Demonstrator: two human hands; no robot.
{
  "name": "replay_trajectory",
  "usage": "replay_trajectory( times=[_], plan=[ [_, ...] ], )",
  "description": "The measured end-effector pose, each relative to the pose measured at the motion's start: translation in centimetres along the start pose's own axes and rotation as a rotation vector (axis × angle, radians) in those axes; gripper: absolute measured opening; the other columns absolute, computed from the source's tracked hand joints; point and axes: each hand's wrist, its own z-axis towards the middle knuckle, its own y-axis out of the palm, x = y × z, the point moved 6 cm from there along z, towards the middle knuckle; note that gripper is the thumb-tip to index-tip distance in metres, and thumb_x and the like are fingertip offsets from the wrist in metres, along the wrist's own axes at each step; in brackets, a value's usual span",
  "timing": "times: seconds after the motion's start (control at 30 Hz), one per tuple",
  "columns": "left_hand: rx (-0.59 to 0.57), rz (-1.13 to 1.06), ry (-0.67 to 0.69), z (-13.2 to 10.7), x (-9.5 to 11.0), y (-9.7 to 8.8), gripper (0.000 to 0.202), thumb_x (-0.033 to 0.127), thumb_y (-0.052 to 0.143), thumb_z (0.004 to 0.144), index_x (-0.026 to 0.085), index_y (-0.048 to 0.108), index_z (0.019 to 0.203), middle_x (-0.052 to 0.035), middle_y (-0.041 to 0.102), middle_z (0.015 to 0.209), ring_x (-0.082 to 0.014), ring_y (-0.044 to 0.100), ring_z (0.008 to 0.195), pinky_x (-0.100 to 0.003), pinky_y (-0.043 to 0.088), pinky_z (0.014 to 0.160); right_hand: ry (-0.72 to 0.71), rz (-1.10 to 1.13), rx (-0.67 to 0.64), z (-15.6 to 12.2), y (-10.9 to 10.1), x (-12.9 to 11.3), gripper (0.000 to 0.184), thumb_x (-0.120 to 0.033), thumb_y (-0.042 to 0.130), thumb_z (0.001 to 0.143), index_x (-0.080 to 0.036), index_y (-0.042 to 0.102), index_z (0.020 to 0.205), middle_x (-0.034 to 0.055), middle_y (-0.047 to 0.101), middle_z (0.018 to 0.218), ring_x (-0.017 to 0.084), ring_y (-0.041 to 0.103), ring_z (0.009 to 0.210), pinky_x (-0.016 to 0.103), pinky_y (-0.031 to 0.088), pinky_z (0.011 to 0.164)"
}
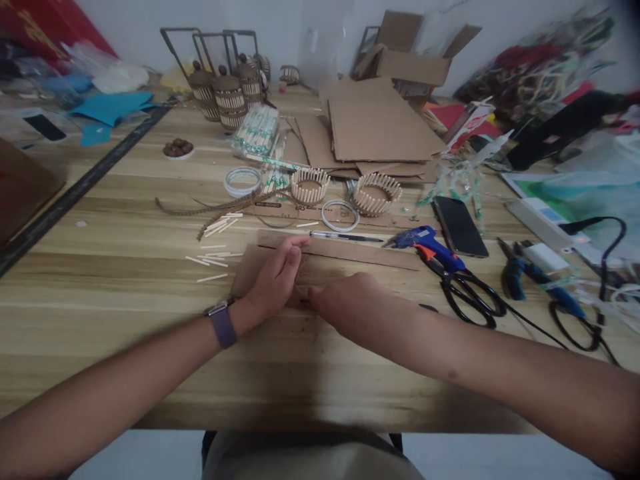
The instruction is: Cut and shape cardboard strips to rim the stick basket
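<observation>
at frame centre, flat brown cardboard (250, 267) (matte, straight-edged) lies beneath the loosely extended left hand (276, 277). the right hand (350, 300) curls alongside, its hold impossible to tell.

I make out three lantern-like pieces with dark handles (231, 100) standing toward the back of the bench (200, 380), a small white dish (177, 157) of round brown pieces (177, 146) nearer me and to their left, and blue sheets (113, 107) lying beyond it. Right of centre at the back I see an open box (413, 68) (flaps up), and farther right a tangled heap (525, 77), too blurred for me to identify.
</observation>
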Motion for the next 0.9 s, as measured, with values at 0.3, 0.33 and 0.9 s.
replay_trajectory(
  times=[0.3,0.33,0.9],
  plan=[
    [-0.001,0.09,0.017,0.0,0.4,-0.2,0.042,0.042,0.026,0.106,0.015,0.055,0.12,-0.0139,0.064,0.125,-0.0221,0.058,0.121,-0.039,0.042,0.108,0.08,0.011,-0.129,-2.0,1.5,1.2,0.028,0.005,0.056,0.08,-0.017,0.068,0.093,0.0068,0.075,0.069,0.028,0.074,0.063,0.027,0.047,0.046],
    [-0.005,0.103,0.014,0.0,0.5,-0.3,0.04,0.039,0.026,0.106,0.015,0.055,0.121,-0.0137,0.064,0.124,-0.022,0.058,0.12,-0.04,0.043,0.108,0.075,0.018,-0.125,-2.0,1.7,1.3,0.027,0.004,0.056,0.081,-0.017,0.068,0.094,0.0071,0.075,0.07,0.028,0.074,0.064,0.027,0.046,0.046],
    [-0.28,0.885,0.431,-1.6,0.9,4.7,0.05,0.034,0.045,0.102,0.004,0.046,0.142,-0.0274,0.041,0.15,-0.0436,0.025,0.146,-0.06,0.029,0.116,0.104,0.0,-0.237,-3.7,1.7,2.2,0.05,0.007,0.045,0.084,-0.019,0.063,0.123,0.0071,0.078,0.081,0.028,0.074,0.065,0.03,0.041,0.044]
  ],
)
